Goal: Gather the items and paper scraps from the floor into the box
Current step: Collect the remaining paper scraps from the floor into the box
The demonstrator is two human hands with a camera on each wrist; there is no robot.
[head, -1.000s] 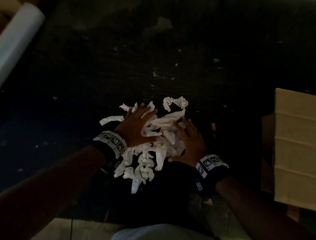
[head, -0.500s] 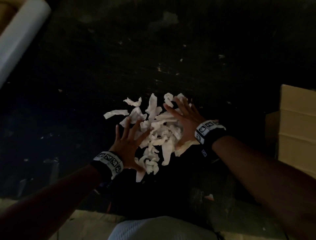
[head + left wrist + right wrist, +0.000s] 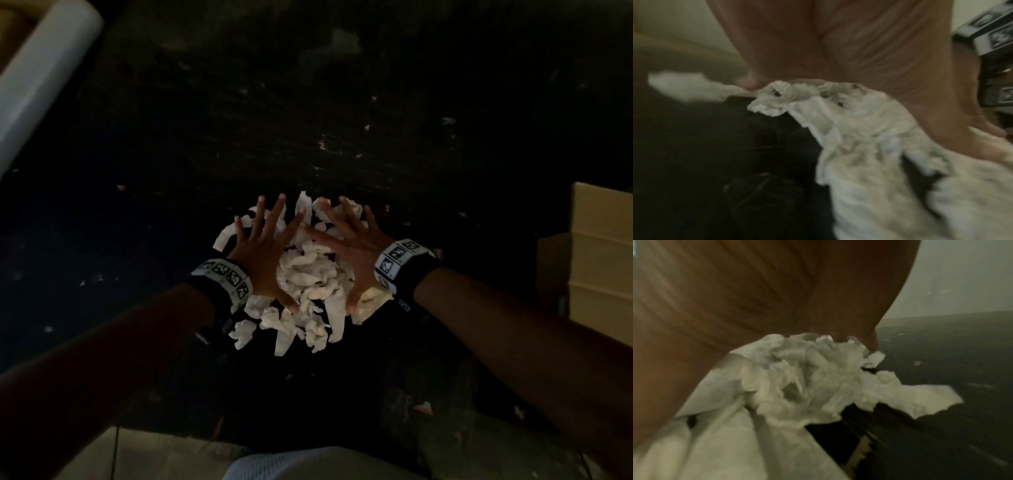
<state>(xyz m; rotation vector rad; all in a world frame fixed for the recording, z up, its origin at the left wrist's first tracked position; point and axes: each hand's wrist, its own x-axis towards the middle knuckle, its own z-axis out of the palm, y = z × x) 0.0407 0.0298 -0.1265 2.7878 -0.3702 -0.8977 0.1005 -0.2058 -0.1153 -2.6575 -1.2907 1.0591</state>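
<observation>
Left hand [image 3: 263, 253] now level with right hand [image 3: 352, 246], both grips splayed flat, nothing clasped, over paper scraps [image 3: 308, 277].

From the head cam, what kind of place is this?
Probably a storeroom or packing area, dimly lit: a dark, scuffed floor, a cardboard box at the right, a white roll at upper left, and a pile of paper scraps.

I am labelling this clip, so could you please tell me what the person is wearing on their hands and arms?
The left hand and right hand are bare, with no gloves, and both forearms show no sleeves. Each wrist carries a black band: the left wristband and right wristband bear white square tiles printed with black fiducial patterns. A thin dark strap or cable hangs beneath the left one.
</observation>
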